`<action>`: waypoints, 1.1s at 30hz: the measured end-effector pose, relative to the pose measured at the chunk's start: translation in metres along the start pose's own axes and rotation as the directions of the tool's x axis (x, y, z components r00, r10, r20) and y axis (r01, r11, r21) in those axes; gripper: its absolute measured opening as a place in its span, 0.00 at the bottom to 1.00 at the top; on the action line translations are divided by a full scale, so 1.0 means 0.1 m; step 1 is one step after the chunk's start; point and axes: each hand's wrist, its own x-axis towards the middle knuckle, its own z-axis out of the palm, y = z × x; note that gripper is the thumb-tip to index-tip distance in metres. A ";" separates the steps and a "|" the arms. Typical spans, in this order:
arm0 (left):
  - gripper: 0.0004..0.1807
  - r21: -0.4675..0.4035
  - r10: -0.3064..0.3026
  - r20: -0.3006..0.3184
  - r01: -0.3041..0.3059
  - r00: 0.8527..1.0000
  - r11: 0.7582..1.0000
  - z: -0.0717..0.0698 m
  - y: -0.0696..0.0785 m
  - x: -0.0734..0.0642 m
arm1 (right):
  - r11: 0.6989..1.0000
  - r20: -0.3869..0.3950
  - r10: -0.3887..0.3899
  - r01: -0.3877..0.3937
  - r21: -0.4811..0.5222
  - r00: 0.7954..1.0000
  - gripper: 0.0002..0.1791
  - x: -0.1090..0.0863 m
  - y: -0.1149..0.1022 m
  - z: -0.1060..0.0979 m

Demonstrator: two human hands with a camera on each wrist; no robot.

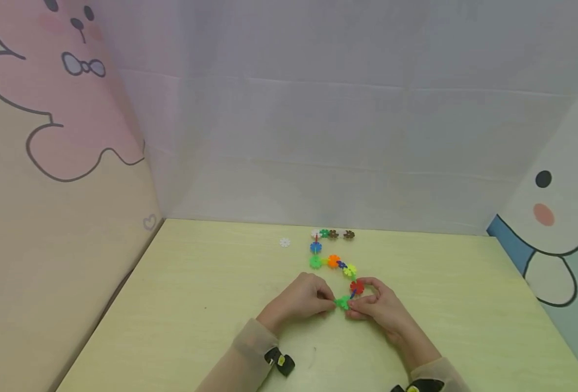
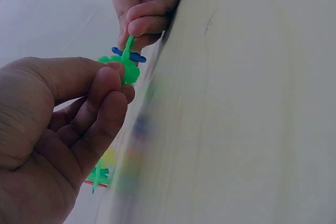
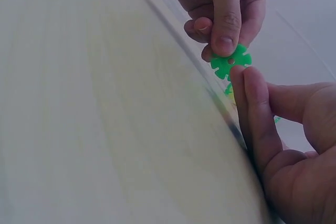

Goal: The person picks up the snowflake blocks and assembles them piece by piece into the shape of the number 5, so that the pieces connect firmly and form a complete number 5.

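A winding chain of notched plastic snowflake discs runs over the table, with a red disc (image 1: 357, 287) and green discs (image 1: 344, 302) at its near end. My left hand (image 1: 305, 298) pinches a green snowflake disc (image 3: 231, 63) between thumb and fingertips. Facing it, my right hand (image 1: 381, 308) pinches another green disc, seen edge-on in the left wrist view, beside a dark blue disc (image 2: 118, 52). The fingers of that hand also reach round the red disc. Fingertips partly cover the joint between the green pieces.
Farther along the chain are an orange disc (image 1: 334, 261), a blue disc (image 1: 315, 247) and a brown disc (image 1: 349, 234) at the back. A loose white disc (image 1: 284, 242) lies left of it. The pale yellow table (image 1: 201, 272) meets a white curtain (image 1: 289, 163) behind.
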 end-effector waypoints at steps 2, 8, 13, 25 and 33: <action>0.04 -0.014 0.005 -0.012 -0.006 1.000 1.000 0.00 -0.01 0.00 | 1.000 0.011 -0.004 0.004 0.001 1.000 0.42 0.01 0.01 -0.01; 0.04 -0.032 0.022 -0.026 -0.023 0.999 0.999 0.01 -0.02 0.00 | 1.000 0.033 -0.004 0.004 0.012 0.999 0.43 0.01 0.01 -0.04; 0.03 -0.068 0.027 -0.021 -0.029 0.999 0.997 0.02 -0.05 0.01 | 1.000 0.039 -0.004 0.002 0.031 0.999 0.43 0.01 0.01 -0.05; 0.03 -0.104 -0.055 -0.026 0.052 0.998 0.993 0.04 -0.07 0.03 | 0.999 0.001 0.002 -0.002 0.037 1.000 0.44 0.02 0.03 -0.03; 0.03 -0.155 -0.133 0.010 0.133 0.991 0.979 -0.01 -0.09 0.01 | 0.998 -0.011 0.013 -0.012 0.054 1.000 0.44 0.03 0.00 0.00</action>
